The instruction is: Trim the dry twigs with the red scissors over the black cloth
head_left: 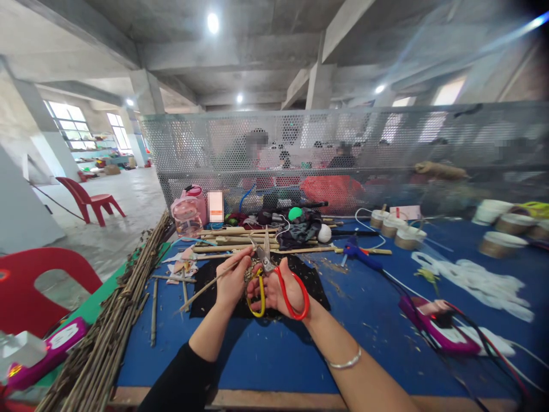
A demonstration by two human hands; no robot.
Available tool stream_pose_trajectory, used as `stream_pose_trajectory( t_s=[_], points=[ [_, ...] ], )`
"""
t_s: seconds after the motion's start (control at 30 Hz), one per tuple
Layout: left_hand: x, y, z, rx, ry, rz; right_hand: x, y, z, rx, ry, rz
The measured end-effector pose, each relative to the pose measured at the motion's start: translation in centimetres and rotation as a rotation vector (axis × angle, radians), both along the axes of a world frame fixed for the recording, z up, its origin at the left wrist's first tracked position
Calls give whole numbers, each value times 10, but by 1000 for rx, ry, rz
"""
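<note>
Room: big and grey, with a bare ceiling (pixel 175 51), bright lights (pixel 213 23), and windows (pixel 71 123) far off on the left.
Floor (pixel 132 197): grey and shiny, with a red chair (pixel 92 199) on it; another red chair (pixel 38 280) is close to the bench.
Screen: a metal screen (pixel 193 137) full of little holes stands behind the bench, and people (pixel 343 157) show through it.
Bench (pixel 274 366): blue on top, with little bits on it and a black cloth (pixel 311 286) in the middle.
Left of bench: a long pile of brown sticks (pixel 114 323).
Right of bench: tubs (pixel 409 236), a white heap (pixel 476 280) and a purple power strip (pixel 450 335).
Left hand (pixel 231 280): its grip is closed around a thin stick (pixel 203 290), over the cloth.
Right hand (pixel 281 292): its grip is curled loosely in the handles of the scissors (pixel 268 263).
Scissors: in front of the person, handles spread, blades a bit apart, near the left hand.
</note>
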State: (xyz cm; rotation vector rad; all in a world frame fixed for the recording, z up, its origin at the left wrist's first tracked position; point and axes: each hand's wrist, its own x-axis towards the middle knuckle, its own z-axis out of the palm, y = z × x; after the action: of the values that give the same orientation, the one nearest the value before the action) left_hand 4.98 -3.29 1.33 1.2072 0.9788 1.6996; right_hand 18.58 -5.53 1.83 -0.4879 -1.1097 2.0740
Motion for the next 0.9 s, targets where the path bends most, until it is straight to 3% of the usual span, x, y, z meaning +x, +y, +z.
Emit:
stream_pose_trajectory(
  t_s=[0.1,0.33,0.43,0.63,0.9],
  points=[
    [0,1,0,-10,-48,-22,-1,-1,2,-1,-2,-29],
    [-7,13,1,-66,-428,-90,1,-2,5,50,-22,-47],
    [-6,11,2,-47,-392,-88,0,0,0,88,-46,-61],
    [2,-1,2,-70,-133,-120,-3,3,-9,154,-119,-66],
    [3,2,-2,-13,-169,-174,0,8,-10,154,-119,-164]
  ],
)
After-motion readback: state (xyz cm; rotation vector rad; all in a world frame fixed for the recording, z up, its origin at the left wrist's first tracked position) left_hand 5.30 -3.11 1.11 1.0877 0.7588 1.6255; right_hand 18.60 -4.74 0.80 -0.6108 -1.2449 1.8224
